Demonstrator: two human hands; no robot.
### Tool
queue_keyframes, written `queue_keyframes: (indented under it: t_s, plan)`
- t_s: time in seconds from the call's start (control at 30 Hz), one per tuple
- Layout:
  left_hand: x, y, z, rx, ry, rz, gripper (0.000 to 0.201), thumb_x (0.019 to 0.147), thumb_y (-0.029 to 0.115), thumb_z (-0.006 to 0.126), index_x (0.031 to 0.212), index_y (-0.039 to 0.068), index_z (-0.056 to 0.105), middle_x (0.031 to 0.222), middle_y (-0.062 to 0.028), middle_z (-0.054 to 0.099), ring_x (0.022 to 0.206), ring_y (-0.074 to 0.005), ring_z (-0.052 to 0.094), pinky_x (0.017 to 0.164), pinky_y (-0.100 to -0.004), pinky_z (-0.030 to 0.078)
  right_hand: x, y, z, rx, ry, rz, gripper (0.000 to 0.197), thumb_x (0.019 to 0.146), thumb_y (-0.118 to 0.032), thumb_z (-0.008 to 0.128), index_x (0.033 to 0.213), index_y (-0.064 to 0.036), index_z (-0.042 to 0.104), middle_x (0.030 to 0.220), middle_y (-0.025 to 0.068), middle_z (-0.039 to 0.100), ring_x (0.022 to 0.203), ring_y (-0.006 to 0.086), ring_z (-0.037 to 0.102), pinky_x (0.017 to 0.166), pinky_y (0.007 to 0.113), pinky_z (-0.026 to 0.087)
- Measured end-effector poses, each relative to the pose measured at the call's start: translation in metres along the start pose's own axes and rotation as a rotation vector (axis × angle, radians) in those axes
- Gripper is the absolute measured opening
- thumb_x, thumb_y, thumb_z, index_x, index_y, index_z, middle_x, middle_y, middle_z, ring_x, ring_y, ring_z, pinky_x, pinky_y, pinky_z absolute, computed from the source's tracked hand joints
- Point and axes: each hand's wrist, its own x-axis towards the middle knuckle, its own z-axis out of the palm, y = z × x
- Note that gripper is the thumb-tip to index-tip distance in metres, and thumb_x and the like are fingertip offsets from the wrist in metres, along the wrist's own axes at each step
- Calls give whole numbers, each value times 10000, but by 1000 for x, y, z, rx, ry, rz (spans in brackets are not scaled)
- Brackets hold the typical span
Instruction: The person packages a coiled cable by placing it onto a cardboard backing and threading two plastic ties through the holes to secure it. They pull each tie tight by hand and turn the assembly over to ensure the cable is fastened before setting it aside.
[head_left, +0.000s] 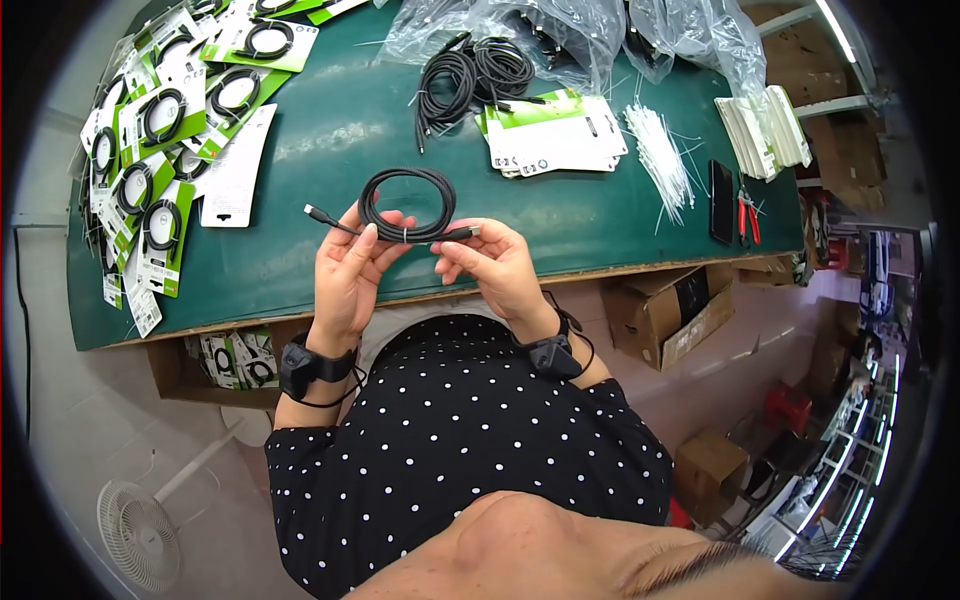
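Observation:
A coiled black USB cable (448,190) is held up between my two hands over the near edge of the green table. My left hand (352,262) grips the left side of the coil, its thumb on the cable, and one plug points out to the left. At the other side my right hand (492,262) pinches the cable by its USB plug end. A pale tie sits around the bottom of the coil. Beyond it lie loose coiled black cables (450,85) and a stack of white and green cards (555,135).
Carded cables (160,115) pile up at the left. White cable ties (660,165), a black phone (721,200), red-handled pliers (747,218) and a card stack (765,135) lie to the right. Plastic bags (510,35) cover the back. A cardboard box (670,315) stands below the table.

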Motion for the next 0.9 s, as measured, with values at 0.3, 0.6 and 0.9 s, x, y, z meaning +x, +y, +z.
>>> queue_keyframes:
  t_s: [0.3,0.6,0.9]
  plan:
    - [-3,-9,3,-221,-7,-130,341,1032,179,489,1333,20,488,922,-30,592,1007,-201,615,991,-397,480,0,10,2,-27,30,-143,176,972,-76,592,1115,23,569,1078,167,668,808,150,658,668,272,552]
    - [2,-39,21,-435,-45,-54,358,1044,296,470,1282,34,521,750,19,425,747,-128,467,1005,-430,446,1,14,5,195,150,-186,193,1044,-211,469,1092,-31,516,1103,163,653,714,132,611,578,255,483]
    - [-1,-35,36,-133,14,118,410,1057,350,416,1290,24,503,811,3,431,718,-110,461,927,-397,463,5,10,-13,61,28,-177,187,1051,-235,459,1027,-55,503,1028,185,677,578,102,556,475,206,414]
